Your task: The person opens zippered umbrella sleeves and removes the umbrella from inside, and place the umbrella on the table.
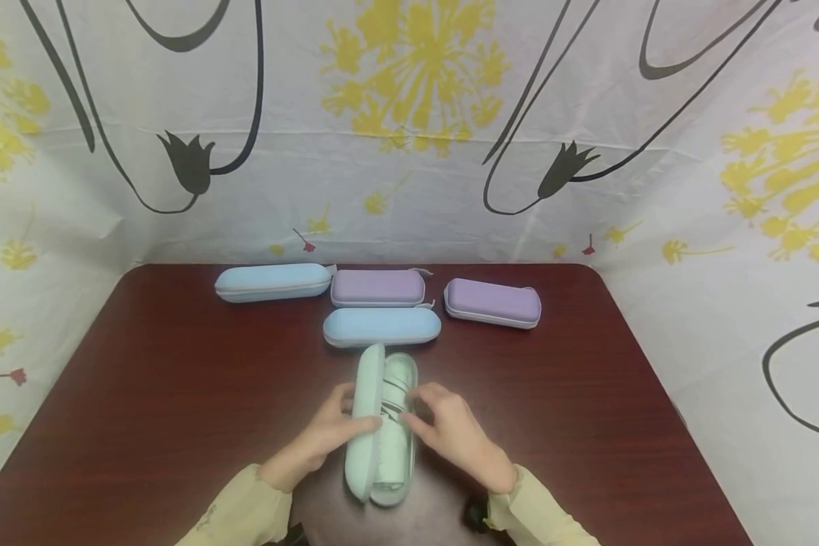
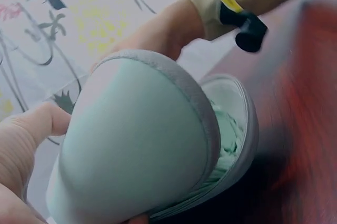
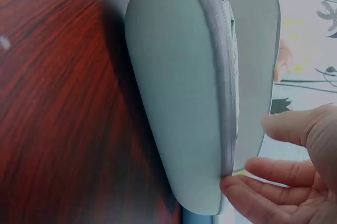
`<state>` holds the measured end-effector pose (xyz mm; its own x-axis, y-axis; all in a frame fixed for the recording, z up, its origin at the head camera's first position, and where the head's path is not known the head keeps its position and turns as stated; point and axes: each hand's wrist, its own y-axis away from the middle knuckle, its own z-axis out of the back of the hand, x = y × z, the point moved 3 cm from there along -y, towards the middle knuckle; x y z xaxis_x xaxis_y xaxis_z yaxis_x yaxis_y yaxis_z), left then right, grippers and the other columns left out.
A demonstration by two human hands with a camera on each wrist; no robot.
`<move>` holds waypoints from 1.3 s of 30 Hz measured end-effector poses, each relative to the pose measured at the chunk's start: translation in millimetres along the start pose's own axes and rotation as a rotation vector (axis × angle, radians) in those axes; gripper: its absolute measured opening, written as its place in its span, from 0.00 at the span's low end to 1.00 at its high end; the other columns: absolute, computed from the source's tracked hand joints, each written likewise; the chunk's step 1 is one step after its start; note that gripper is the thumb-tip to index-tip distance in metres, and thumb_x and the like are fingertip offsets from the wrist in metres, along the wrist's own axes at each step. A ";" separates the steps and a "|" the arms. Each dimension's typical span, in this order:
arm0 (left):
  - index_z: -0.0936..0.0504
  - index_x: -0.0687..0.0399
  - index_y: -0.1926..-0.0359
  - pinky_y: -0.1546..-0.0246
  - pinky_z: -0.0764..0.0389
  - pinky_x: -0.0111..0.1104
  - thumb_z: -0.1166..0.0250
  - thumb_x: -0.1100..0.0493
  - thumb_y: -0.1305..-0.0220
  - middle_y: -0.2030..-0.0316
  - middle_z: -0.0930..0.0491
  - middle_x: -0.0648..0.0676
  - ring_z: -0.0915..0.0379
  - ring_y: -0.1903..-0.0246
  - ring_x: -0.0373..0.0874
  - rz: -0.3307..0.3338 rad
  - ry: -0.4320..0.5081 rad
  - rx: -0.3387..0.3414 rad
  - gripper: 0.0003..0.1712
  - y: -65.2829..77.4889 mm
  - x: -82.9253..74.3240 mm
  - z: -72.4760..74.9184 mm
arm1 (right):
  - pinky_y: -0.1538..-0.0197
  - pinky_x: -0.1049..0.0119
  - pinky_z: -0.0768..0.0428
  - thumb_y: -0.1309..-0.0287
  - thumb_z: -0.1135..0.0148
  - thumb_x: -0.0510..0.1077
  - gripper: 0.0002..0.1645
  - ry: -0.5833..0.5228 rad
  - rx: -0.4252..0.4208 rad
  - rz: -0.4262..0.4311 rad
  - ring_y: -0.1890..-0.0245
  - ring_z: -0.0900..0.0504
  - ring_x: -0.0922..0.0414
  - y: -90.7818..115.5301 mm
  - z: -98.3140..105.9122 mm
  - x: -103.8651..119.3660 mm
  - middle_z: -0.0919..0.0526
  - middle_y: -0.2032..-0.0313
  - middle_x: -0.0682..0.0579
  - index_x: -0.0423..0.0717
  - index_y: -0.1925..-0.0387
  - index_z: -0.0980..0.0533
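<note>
An unzipped pale green case (image 1: 362, 462) lies lengthwise in front of me, its lid raised on the left side. Inside the base rests a rolled light green bundle with dark lines, which looks like a folded umbrella (image 1: 392, 455). My left hand (image 1: 322, 431) grips the lid, thumb over its edge and fingers behind. At the right rim is my right hand (image 1: 453, 431). In the right wrist view, its fingertips (image 3: 227, 183) touch the grey zip edge, with the thumb held apart. The left wrist view shows the case's rounded end (image 2: 131, 134) close up.
Behind the green case lies a blue case (image 1: 382, 326). Farther back are another blue case (image 1: 273, 282), a purple case (image 1: 378, 287) and a second purple case (image 1: 493, 302) to the right. All rest on the dark red table (image 1: 177, 394), before a patterned cloth wall.
</note>
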<state>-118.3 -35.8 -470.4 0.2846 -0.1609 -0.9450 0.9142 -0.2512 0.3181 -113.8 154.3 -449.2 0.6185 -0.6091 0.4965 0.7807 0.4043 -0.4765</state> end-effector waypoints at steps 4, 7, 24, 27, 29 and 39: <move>0.43 0.71 0.37 0.53 0.26 0.46 0.35 0.60 0.48 0.51 0.30 0.68 0.28 0.56 0.52 0.044 0.131 0.054 0.41 -0.1 3.8 2.7 | 0.73 0.73 0.26 0.54 0.29 0.43 0.17 0.004 -0.018 -0.077 0.77 0.24 0.58 -2.2 0.4 0.6 0.22 0.75 0.49 0.36 0.64 0.21; 0.45 0.72 0.36 0.49 0.27 0.48 0.37 0.59 0.45 0.48 0.31 0.69 0.28 0.54 0.52 0.062 0.181 0.093 0.41 0.9 4.8 3.0 | 0.75 0.72 0.27 0.55 0.29 0.45 0.21 0.037 -0.018 -0.148 0.79 0.27 0.59 -6.0 -0.9 2.6 0.24 0.77 0.50 0.33 0.61 0.21; 0.44 0.74 0.36 0.47 0.29 0.44 0.38 0.60 0.47 0.43 0.32 0.71 0.28 0.51 0.51 -0.011 0.251 0.130 0.41 5.8 -0.4 -3.1 | 0.74 0.63 0.27 0.63 0.28 0.52 0.33 0.099 0.335 -0.584 0.77 0.28 0.56 -30.0 -16.0 2.0 0.29 0.75 0.51 0.34 0.61 0.32; 0.42 0.74 0.37 0.47 0.29 0.43 0.37 0.60 0.47 0.44 0.31 0.70 0.28 0.51 0.50 -0.020 0.247 0.113 0.40 7.8 0.7 -2.7 | 0.70 0.60 0.25 0.65 0.27 0.50 0.36 0.096 0.349 -0.600 0.72 0.26 0.54 -32.7 -19.0 4.5 0.27 0.71 0.49 0.34 0.57 0.32; 0.42 0.73 0.37 0.46 0.29 0.42 0.36 0.61 0.48 0.43 0.32 0.70 0.29 0.50 0.50 -0.028 0.244 0.107 0.41 8.8 1.3 -2.3 | 0.67 0.58 0.24 0.66 0.27 0.50 0.39 0.116 0.345 -0.593 0.69 0.25 0.53 -33.5 -21.9 5.3 0.26 0.68 0.47 0.32 0.53 0.32; 0.43 0.69 0.36 0.49 0.28 0.39 0.35 0.62 0.50 0.46 0.30 0.67 0.27 0.53 0.50 -0.023 0.251 0.096 0.42 11.2 2.3 -2.5 | 0.67 0.55 0.23 0.67 0.26 0.53 0.45 0.148 0.370 -0.588 0.68 0.23 0.49 -36.4 -28.8 3.7 0.25 0.68 0.43 0.30 0.53 0.35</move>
<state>-106.7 -36.6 -469.2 0.3380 0.0842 -0.9374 0.8929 -0.3436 0.2911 -142.5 117.7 -450.9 0.0874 -0.8731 0.4796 0.9767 0.1698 0.1311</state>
